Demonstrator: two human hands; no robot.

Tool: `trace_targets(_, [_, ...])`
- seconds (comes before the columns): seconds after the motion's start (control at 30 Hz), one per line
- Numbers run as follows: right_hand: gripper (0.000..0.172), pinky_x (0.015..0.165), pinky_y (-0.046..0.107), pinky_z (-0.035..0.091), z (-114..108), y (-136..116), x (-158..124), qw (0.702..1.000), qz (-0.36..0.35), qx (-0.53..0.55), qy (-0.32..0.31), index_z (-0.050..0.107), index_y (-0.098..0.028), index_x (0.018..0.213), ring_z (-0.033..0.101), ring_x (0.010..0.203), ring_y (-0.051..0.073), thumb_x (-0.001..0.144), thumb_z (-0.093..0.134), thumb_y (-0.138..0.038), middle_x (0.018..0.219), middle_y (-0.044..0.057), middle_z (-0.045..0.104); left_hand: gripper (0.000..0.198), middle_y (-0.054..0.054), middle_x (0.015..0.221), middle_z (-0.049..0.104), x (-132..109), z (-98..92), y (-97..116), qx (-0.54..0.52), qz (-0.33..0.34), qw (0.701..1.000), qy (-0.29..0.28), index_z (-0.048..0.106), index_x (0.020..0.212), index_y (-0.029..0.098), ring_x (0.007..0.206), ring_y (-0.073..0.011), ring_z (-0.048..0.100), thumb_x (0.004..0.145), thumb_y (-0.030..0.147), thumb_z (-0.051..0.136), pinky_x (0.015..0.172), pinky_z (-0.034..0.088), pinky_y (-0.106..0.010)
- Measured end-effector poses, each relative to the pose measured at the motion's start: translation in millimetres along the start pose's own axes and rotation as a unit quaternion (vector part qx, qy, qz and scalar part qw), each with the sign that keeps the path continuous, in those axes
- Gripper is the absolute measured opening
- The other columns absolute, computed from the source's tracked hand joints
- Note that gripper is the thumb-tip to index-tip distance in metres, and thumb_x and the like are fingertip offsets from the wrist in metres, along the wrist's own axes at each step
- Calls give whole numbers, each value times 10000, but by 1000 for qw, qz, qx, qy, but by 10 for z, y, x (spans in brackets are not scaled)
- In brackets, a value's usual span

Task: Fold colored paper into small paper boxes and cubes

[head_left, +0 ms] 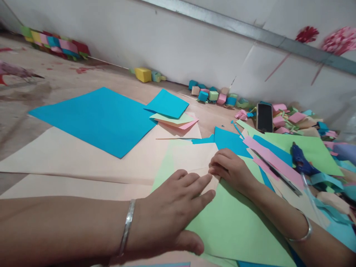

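A piece of peach paper lies on top of a light green sheet. My left hand is laid across its near side, fingers stretched out and a little apart, thumb over the green sheet. Fingers of my right hand are closed in a pinch on the right edge of the peach paper. Part of that paper is hidden beneath both hands. Each wrist wears a silver bangle.
A large blue sheet and small folded papers lie behind. On the right are a utility knife, a blue glue gun, a phone and heaped paper pieces. Paper cubes line the wall.
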State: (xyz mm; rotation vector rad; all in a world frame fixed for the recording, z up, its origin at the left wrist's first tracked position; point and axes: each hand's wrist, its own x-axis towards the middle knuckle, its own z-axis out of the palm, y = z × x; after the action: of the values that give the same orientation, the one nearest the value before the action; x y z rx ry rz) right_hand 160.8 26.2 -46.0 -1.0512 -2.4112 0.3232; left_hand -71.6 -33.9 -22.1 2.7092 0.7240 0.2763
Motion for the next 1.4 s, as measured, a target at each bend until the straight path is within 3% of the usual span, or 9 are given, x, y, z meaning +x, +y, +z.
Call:
trace_targets(0.13, [175,698,305,386,7,-17,4,1000,1,-9,-9,597,-167,755,513,784,169,909,533,-217,776,46,610,841,-185,1514,294,-1,-22,8,2,-20,999,-28,412,1392,198,1361,-408,280,744,715,549,1038,289,-548])
trace_targets(0.3, [181,696,305,393,-36,12,10,999,-13,-32,10,627,-162,804,527,797,171,921,492,-191,803,57,622,828,-186,1523,275,13,-53,29,-11,-33,998,-44,412,1395,207,1378,-396,273,740,681,591,1061,281,-554])
trace_targets(0.43, [215,632,317,364,-200,-97,-83,989,-81,-116,40,662,-136,962,516,728,179,928,452,-162,749,65,606,828,-196,1520,272,19,-67,38,-12,-33,998,-47,396,1405,196,1381,-395,274,749,656,604,1060,278,-563])
trace_targets(0.57, [275,536,343,276,-236,-467,-297,943,-159,-281,-83,656,-91,1065,477,589,189,869,463,-78,635,36,559,891,-191,1519,281,31,-80,48,1,-32,997,-64,333,1440,190,1388,-378,267,739,670,601,1071,273,-538])
trace_targets(0.77, [494,480,332,255,-67,-799,-457,881,-41,-449,-144,605,-14,1194,468,502,192,718,478,22,594,67,553,865,-194,1520,275,34,-91,47,3,-32,998,-62,360,1426,209,1382,-396,271,731,648,628,1056,280,-563])
trace_targets(1.1, [398,482,330,268,-24,-786,-372,894,12,-437,-99,680,-27,1040,480,492,183,693,488,12,581,67,547,868,-205,1509,293,31,-72,1,3,-13,998,-55,351,1433,191,1364,-399,300,758,706,536,1050,281,-556])
trace_targets(1.17, [420,494,336,278,-15,-775,-355,893,11,-443,-86,656,-23,1098,505,525,194,714,490,8,607,68,557,888,-217,1506,291,29,-66,-6,2,-11,998,-54,334,1441,175,1361,-405,300,760,712,525,1049,279,-559])
trace_targets(1.27, [496,498,336,282,-7,-742,-342,881,31,-460,-103,596,15,1202,529,538,212,715,502,4,603,77,568,861,-206,1508,294,24,-60,-16,-2,-7,999,-45,353,1432,185,1364,-401,296,773,720,493,1053,273,-557])
trace_targets(1.4, [448,491,324,278,-12,-695,-343,871,64,-471,-126,638,41,1126,540,505,208,695,517,20,562,96,578,819,-193,1512,293,12,-54,-26,0,1,999,-43,371,1422,194,1366,-394,294,798,718,454,1054,268,-558])
